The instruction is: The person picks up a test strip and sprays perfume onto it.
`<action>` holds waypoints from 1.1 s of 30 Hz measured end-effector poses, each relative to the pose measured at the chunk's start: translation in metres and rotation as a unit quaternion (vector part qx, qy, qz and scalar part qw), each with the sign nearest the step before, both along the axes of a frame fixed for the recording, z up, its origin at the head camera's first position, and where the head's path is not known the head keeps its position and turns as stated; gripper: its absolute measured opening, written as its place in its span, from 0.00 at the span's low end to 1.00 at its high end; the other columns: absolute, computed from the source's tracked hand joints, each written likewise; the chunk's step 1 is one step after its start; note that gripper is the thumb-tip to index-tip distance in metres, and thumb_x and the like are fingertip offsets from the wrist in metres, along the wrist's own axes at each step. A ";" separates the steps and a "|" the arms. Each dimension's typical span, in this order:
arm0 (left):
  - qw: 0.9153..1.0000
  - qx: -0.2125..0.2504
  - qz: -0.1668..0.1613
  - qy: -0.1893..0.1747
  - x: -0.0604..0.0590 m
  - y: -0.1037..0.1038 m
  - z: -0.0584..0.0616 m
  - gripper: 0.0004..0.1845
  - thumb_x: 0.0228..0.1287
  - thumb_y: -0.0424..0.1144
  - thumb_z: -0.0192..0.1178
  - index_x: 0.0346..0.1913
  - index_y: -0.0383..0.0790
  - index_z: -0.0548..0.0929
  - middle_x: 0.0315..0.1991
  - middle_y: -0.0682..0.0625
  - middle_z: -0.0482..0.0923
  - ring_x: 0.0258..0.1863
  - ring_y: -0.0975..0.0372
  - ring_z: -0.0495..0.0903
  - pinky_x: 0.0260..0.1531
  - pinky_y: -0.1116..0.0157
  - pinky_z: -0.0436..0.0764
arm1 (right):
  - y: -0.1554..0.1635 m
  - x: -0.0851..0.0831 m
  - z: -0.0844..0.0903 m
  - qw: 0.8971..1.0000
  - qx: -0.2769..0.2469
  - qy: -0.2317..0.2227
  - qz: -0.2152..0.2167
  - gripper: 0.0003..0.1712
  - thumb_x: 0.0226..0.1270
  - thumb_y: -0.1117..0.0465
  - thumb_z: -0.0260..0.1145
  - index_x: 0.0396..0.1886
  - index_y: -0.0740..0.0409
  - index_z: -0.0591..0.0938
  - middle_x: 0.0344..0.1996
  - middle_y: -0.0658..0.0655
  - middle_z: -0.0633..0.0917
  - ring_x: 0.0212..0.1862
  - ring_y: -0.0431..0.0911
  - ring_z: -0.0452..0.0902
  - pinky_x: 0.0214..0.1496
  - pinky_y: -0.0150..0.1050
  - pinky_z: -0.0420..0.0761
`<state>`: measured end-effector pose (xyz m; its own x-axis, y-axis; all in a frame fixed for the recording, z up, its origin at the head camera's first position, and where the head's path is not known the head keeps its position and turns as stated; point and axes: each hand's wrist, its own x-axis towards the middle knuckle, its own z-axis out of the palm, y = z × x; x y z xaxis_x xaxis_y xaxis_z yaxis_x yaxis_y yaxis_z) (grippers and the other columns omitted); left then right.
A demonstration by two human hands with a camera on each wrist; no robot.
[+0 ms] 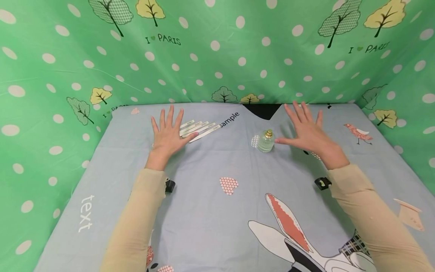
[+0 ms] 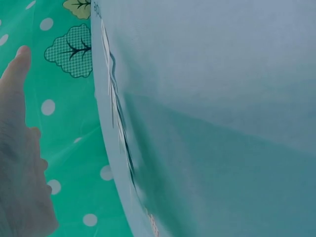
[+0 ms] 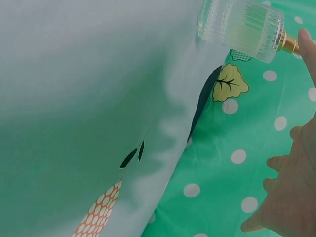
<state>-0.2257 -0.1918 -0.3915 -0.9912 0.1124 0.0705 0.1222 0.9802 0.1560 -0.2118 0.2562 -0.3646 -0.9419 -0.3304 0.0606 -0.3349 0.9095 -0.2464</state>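
In the head view, my left hand [image 1: 167, 138] is held with fingers spread, beside several white paper strips [image 1: 204, 132] with small print, fanned out on the cloth. Part of the fan is hidden behind that hand. The same strips [image 2: 112, 84] appear edge-on in the left wrist view. My right hand [image 1: 309, 133] also has its fingers spread and holds nothing. Its thumb points at a clear glass perfume bottle [image 1: 266, 142] with a gold neck, standing upright on the cloth. In the right wrist view, the ribbed bottle [image 3: 242, 27] shows pale green liquid.
A blue-grey printed cloth [image 1: 204, 219] covers the table. Behind and at both sides hangs a green curtain [image 1: 190, 75] with white dots and trees. Dark camera mounts [image 1: 323, 183] sit by both wrists.
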 end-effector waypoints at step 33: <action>1.000 0.017 -0.002 -0.017 0.007 0.001 -0.009 0.55 0.60 0.80 0.44 0.81 0.54 0.39 0.82 0.46 0.29 0.81 0.45 0.28 0.76 0.36 0.25 | -0.010 -0.002 -0.015 1.000 -0.013 -0.006 0.008 0.68 0.54 0.28 0.69 0.82 0.45 0.40 0.82 0.59 0.41 0.81 0.62 0.33 0.72 0.81 0.35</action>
